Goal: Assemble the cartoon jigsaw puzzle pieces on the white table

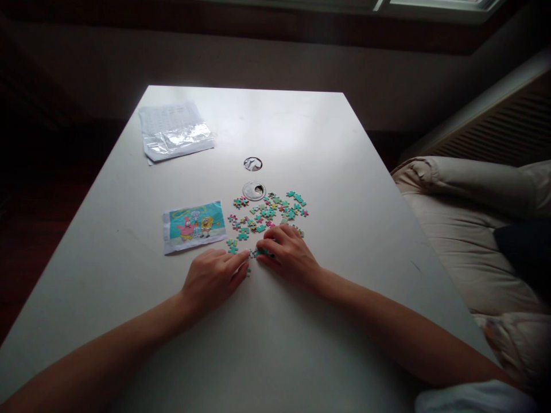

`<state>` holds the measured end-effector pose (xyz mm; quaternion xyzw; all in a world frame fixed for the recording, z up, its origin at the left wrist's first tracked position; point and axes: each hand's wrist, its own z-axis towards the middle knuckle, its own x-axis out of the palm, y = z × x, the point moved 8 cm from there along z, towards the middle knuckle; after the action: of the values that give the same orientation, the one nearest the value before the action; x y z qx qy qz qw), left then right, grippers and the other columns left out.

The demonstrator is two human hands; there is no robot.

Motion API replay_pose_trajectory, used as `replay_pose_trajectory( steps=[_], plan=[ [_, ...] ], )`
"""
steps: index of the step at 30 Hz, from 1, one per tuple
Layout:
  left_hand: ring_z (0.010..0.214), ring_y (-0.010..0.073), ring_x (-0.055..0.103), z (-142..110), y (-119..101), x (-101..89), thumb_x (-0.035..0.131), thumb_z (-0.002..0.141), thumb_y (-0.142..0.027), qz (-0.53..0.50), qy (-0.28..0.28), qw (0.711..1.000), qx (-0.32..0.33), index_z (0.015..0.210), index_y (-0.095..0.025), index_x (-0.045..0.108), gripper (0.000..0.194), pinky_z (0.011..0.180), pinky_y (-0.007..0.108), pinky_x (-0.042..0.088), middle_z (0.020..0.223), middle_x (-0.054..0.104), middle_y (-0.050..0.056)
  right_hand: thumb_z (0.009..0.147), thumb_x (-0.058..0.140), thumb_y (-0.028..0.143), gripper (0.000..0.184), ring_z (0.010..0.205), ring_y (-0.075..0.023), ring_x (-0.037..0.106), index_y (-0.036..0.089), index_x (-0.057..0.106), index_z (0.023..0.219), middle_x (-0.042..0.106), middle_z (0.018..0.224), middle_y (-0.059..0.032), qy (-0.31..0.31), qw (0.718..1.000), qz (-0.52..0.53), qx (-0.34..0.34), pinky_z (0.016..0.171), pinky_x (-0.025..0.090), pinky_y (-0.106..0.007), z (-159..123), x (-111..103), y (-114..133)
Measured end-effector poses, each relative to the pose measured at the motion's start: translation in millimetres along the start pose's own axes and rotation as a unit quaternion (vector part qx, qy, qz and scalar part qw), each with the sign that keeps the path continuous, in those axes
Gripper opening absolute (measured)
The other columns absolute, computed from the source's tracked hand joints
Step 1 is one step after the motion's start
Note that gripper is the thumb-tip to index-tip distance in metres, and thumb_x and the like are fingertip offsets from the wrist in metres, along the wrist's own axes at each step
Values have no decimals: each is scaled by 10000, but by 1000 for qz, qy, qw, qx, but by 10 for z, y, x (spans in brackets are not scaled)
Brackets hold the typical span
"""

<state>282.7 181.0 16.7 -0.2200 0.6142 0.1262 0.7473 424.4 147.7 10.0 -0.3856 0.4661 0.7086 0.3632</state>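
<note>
Both my hands meet over a few small joined puzzle pieces (252,253) low in the scattered heap. My left hand (213,272) lies at the left, its index finger and thumb closed at the pieces' left edge. From the right, my right hand (289,252) curls its fingers down over the other end and covers part of them. One more small piece shows just under my left fingertips. Beyond my hands spreads the heap of loose puzzle pieces (260,228), mostly turquoise with pink and yellow bits. Left of the heap is a cartoon picture sheet (196,225).
The white table (327,149) has two round holes (254,191) past the heap, the farther one stuffed with something crumpled. Papers with a clear plastic bag (176,132) lie at the far left. A beige cushioned seat (465,229) stands right of the table.
</note>
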Motion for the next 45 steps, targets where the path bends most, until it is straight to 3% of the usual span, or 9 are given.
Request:
replay_pose_trajectory(
  steps=[10,29,36,42,45],
  plan=[
    [725,188,651,31,162,-25,560,984,-372,-19,-48,997,-49,1166,-237,681,257,695,312,411,807,734,14,971,611,385,200,1055,-248,491,235,680,1084,628,1108,-75,0,1000,-9,4,939,400,-408,-2,-10,4],
    [804,190,665,98,130,84,558,979,-321,-27,8,997,-70,1152,-289,665,206,708,303,411,897,741,9,939,659,351,169,1124,-266,489,247,673,1072,634,1159,-80,8,1000,-3,2,976,384,-435,14,-30,1],
    [707,166,616,129,133,79,554,974,-301,-67,39,992,-97,1106,-273,664,174,661,285,385,800,694,-11,884,725,306,207,1116,-266,492,237,633,1057,624,1156,-78,31,998,41,22,981,389,-437,36,-16,7],
    [767,170,604,132,127,42,585,916,-231,-115,9,988,-103,1071,-238,625,160,681,285,410,885,667,8,871,704,228,214,1068,-258,508,226,582,1047,635,1090,-66,32,998,55,28,973,378,-420,20,-16,29],
    [815,182,603,138,122,33,583,893,-200,-128,2,986,-106,1000,-234,608,115,692,289,420,923,652,15,881,701,241,324,1095,-270,503,235,579,1180,628,1138,-78,30,998,40,23,979,374,-426,29,-27,26]
  ],
)
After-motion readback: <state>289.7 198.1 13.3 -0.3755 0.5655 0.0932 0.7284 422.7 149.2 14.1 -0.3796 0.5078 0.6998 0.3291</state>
